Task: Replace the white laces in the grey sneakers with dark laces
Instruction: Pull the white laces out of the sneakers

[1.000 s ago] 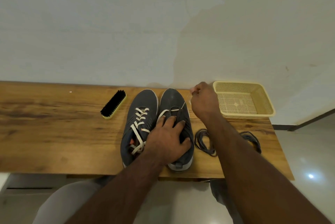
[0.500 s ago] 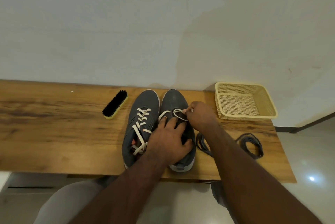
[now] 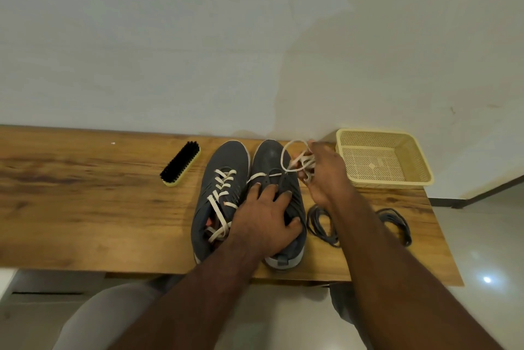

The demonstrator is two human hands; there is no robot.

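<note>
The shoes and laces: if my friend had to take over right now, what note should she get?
Left hand: presses flat on the right sneaker, steadying it.
Right hand: grips a bunch of the white lace pulled from that sneaker; the lace is threaded only through the eyelets nearest the toe.
Left sneaker: fully laced in white, untouched.
Dark laces: two coils on the table, right of the shoes.
Also there: a shoe brush and a yellow basket.
Done: right sneaker nearly unlaced.
Left: pull the lace free, unlace the other sneaker, thread dark laces into both.
</note>
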